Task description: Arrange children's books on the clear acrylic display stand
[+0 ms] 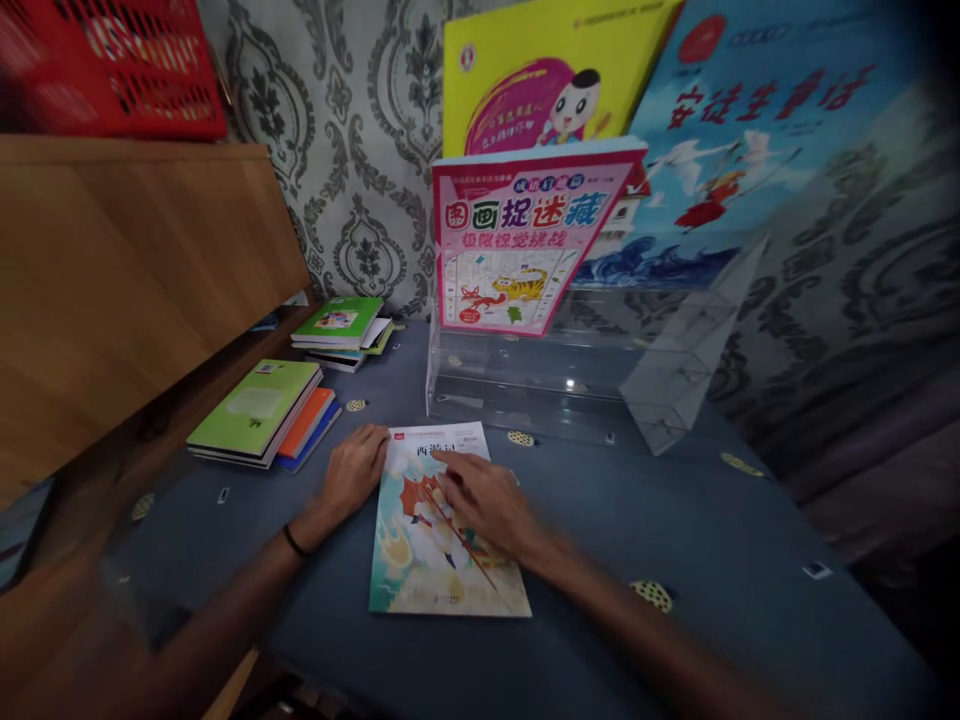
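Note:
A thin book (pixel 450 585) with a pale teal and white cover and a costumed figure on it lies flat on the dark table cover, shut. My left hand (pixel 354 468), a black band on its wrist, is closed against the book's upper left edge, with its fingers curled together. Across the upper middle of the cover rests my right hand (pixel 491 500). Its fingers are stretched out and lie over part of the title and picture; the hand is slightly blurred.
Behind the book stands a clear acrylic rack (pixel 525 390), holding a pink book (pixel 517 240), a yellow book (pixel 517 60) and a blue book (pixel 742 130). To the left are a nearer stack (pixel 259 405) and a farther stack (pixel 341 325). A red basket (pixel 150 70) sits on a wooden cabinet (pixel 135 270).

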`<state>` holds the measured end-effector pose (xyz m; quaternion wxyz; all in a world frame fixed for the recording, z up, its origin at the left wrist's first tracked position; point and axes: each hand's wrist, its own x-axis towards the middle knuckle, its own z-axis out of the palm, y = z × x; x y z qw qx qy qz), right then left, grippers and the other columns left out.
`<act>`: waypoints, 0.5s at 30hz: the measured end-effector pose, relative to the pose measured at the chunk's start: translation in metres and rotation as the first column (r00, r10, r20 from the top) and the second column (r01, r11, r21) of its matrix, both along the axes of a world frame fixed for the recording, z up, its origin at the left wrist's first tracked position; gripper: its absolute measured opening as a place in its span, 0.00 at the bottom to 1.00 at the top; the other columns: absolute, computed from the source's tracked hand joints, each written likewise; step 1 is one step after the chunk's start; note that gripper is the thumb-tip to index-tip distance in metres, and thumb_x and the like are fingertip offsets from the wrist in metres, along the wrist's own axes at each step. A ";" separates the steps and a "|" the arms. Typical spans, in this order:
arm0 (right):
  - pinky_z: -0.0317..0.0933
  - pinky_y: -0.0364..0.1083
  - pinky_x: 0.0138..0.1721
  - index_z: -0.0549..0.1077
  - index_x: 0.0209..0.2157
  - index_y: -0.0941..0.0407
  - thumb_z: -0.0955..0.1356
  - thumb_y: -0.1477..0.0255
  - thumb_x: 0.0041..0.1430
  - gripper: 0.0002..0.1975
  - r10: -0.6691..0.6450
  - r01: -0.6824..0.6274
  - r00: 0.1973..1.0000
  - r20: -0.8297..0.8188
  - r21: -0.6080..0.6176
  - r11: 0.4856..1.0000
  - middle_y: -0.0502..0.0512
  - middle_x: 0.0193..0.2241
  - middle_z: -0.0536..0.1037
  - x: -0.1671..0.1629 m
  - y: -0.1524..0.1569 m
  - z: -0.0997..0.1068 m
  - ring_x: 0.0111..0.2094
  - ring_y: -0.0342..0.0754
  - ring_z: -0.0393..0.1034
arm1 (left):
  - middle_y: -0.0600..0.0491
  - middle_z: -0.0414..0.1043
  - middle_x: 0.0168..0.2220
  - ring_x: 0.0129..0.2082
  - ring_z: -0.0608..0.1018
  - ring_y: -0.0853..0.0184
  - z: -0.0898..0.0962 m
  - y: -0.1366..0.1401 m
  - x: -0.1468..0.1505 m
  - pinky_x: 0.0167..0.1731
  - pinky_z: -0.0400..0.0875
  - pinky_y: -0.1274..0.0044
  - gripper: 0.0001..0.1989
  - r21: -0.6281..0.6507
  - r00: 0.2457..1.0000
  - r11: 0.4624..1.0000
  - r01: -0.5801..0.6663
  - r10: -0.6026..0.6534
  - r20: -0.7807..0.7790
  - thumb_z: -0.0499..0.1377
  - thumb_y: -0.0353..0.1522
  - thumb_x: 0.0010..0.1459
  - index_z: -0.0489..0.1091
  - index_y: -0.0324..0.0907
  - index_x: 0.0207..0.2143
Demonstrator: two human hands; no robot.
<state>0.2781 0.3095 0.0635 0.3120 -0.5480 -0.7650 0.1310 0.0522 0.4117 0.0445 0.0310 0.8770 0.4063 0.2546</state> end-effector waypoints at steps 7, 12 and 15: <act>0.59 0.62 0.64 0.55 0.69 0.63 0.57 0.76 0.68 0.29 0.220 -0.240 0.965 0.141 0.145 0.960 0.71 0.63 0.69 -0.043 0.065 -0.029 0.64 0.57 0.63 | 0.48 0.78 0.41 0.42 0.78 0.61 -0.007 0.002 -0.003 0.46 0.73 0.68 0.11 0.019 0.998 0.999 0.038 -0.038 0.042 0.50 0.25 0.67 0.70 0.43 0.44; 0.56 0.62 0.66 0.54 0.69 0.64 0.56 0.78 0.68 0.29 0.201 -0.226 0.962 0.184 0.127 0.966 0.71 0.62 0.70 -0.051 0.076 -0.037 0.63 0.57 0.65 | 0.48 0.77 0.39 0.41 0.77 0.61 -0.003 0.002 -0.003 0.44 0.73 0.69 0.11 -0.022 0.996 0.999 0.035 -0.033 0.085 0.51 0.25 0.65 0.71 0.43 0.43; 0.60 0.63 0.63 0.54 0.69 0.62 0.57 0.78 0.68 0.29 0.164 -0.188 0.968 0.187 0.114 0.976 0.71 0.59 0.73 -0.052 0.077 -0.036 0.61 0.59 0.66 | 0.49 0.77 0.40 0.42 0.77 0.61 0.000 0.002 -0.004 0.45 0.73 0.68 0.11 -0.053 0.995 0.998 0.044 -0.039 0.091 0.51 0.24 0.64 0.72 0.43 0.42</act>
